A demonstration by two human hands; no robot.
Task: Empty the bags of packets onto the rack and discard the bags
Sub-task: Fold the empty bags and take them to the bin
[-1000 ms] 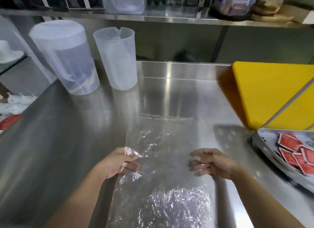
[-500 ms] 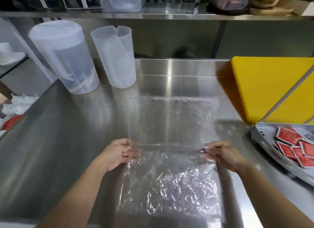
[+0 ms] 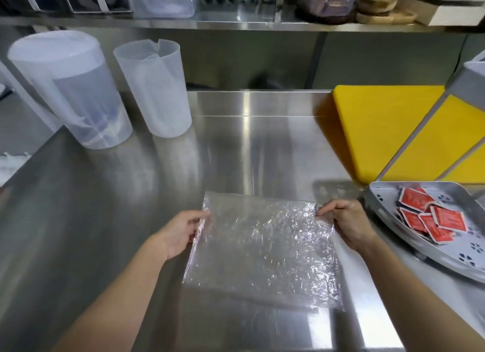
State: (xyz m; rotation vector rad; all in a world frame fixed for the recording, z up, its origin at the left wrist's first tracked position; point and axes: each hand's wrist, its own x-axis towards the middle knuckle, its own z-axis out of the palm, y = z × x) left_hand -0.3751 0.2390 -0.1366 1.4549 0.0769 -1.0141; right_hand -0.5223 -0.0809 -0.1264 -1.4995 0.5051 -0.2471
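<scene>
Pinching a crumpled clear plastic bag (image 3: 262,249) by its two far corners. Left hand (image 3: 175,233) at the far left corner, thumb on top of the film and fingers curled along the left edge. Right hand (image 3: 346,225) at the far right corner, fingertips closed on the edge, knuckles up. Nothing else held in either hand.

Bag flat on the near middle of the stainless steel counter (image 3: 105,220), between the two forearms, apparently empty, creased and glinting all over, its near edge close to the counter's near lip.

To the right, well clear of the bag: a grey perforated rack (image 3: 380,202), tilted, with a loose heap of red packets (image 3: 435,218) inside. Just beyond the rack, at the far right, a yellow cutting board (image 3: 380,126) lying on the counter.

At the far left, standing side by side: a lidded translucent pitcher (image 3: 70,89) and an open translucent measuring jug (image 3: 154,89). Above and behind, a steel shelf (image 3: 236,25) with containers, too blurred to name.
</scene>
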